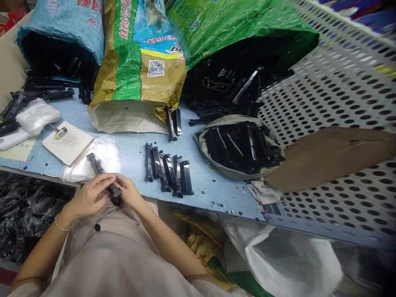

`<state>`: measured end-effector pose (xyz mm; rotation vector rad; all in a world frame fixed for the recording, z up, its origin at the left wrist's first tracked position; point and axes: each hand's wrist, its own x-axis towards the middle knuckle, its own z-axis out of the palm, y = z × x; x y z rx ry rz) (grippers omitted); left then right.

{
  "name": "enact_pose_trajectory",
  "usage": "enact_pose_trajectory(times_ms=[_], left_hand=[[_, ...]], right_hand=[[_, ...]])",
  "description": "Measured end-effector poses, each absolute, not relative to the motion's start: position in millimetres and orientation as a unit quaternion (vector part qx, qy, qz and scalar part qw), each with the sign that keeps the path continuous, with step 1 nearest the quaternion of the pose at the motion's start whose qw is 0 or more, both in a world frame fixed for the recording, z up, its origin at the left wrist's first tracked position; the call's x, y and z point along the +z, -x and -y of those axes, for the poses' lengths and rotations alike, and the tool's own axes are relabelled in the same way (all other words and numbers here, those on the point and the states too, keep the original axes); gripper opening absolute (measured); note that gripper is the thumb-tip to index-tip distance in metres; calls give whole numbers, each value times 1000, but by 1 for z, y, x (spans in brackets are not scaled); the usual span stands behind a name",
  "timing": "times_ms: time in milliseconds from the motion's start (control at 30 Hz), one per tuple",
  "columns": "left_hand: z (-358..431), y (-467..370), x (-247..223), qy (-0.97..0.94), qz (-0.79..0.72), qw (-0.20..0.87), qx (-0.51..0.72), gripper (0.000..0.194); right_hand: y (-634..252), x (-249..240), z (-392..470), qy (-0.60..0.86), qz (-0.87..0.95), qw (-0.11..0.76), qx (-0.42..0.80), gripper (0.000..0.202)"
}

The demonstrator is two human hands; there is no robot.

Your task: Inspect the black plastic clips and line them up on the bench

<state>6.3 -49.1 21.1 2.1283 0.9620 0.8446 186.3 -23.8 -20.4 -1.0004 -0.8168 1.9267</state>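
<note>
A long black plastic part is held between my two hands at the table's front edge, tilted, its far end over a stack of clear plastic bags. My left hand, with a ring and a beaded bracelet at the wrist, has its fingers closed on the part from the left. From the right, my right hand pinches the same part near its lower end. Several similar black parts lie in a row on the blue table to the right of my hands.
Woven sacks, blue, gold and green and green, stand at the back. A smaller bag of black parts sits at the right, beside a perforated white panel. A pale square board lies left, wrapped black parts below.
</note>
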Motion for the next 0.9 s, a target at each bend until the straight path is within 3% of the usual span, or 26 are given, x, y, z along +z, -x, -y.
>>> enact_pose_trajectory(times_ms=[167,300,367,467,533,600,700,800,900], left_hand=[[49,12,11,-748,-492,213,390,35],[43,13,3,-765,-528,126,346,60],[43,4,3,-793,-489,131,339,76],[48,-11,8,-848,-389,205,297,84],[54,-16,16,-857,-362,241,276,80],[63,-9,31,-850,-377,246,273,69],[84,33,60,-831,-434,270,220,49],[105,101,71,-779,-531,314,108,38],[111,163,49,-712,-643,274,68,32]], right_hand=[[-175,-23,33,354,132,423,823,41],[-179,-26,30,369,95,425,821,47],[-180,-26,29,377,135,414,818,45],[-176,-26,32,425,265,435,748,33],[-173,-23,37,464,385,452,657,21],[-176,-17,42,453,502,411,611,12],[-199,-5,37,382,620,303,615,23],[-243,1,14,528,666,278,447,34],[-282,-7,-12,714,656,167,182,41]])
